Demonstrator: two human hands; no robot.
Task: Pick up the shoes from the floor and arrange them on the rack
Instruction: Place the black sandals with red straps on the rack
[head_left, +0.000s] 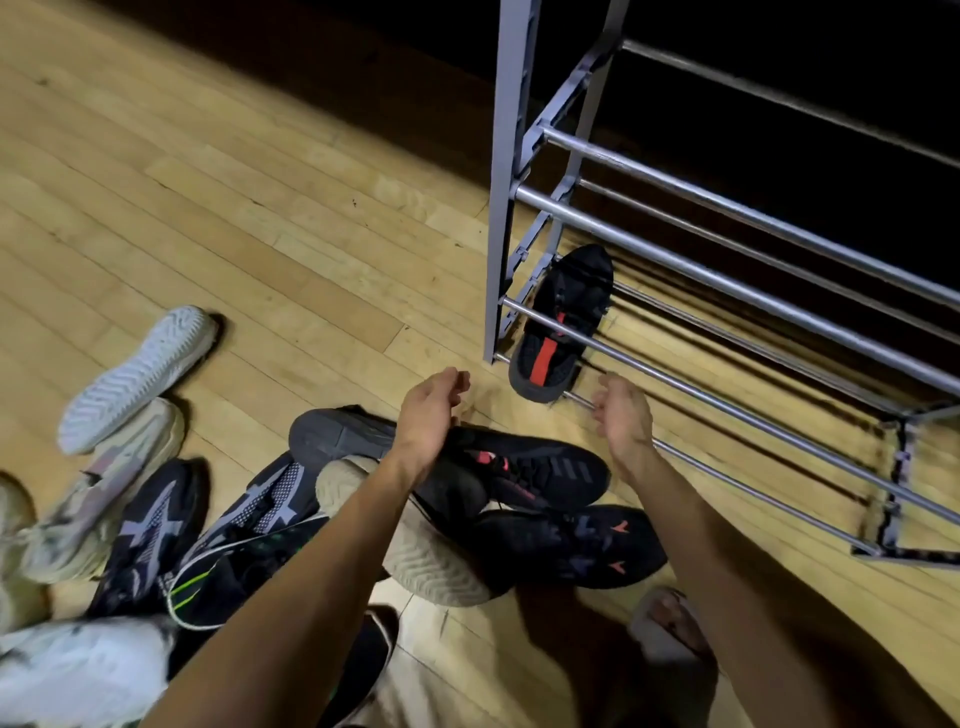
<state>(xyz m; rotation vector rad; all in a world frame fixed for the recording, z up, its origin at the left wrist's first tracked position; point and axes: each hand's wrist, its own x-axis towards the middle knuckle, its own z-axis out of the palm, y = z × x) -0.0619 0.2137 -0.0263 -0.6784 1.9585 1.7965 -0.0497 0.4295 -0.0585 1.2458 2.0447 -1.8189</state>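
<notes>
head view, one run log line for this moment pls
left hand: open, empty | right hand: open, empty | black-red shoe: on rack bottom tier | other shoes: floor

the rack (727, 260) runs off the top and right edges, so its upper tiers and far end are out of view, and behind it all is black. the black and red shoe (558, 322) on the lowest rails is crossed by a rail and its toe is dark. the left forearm covers the middle of the black shoe (530, 467) and part of the beige sole (431, 561). the left hand (431, 410) and right hand (623, 415) show their backs, fingers curled out of sight. the white shoe (78, 670) at the lower left is blurred and cut by the edge. the foot (670, 623) is smeared.
</notes>
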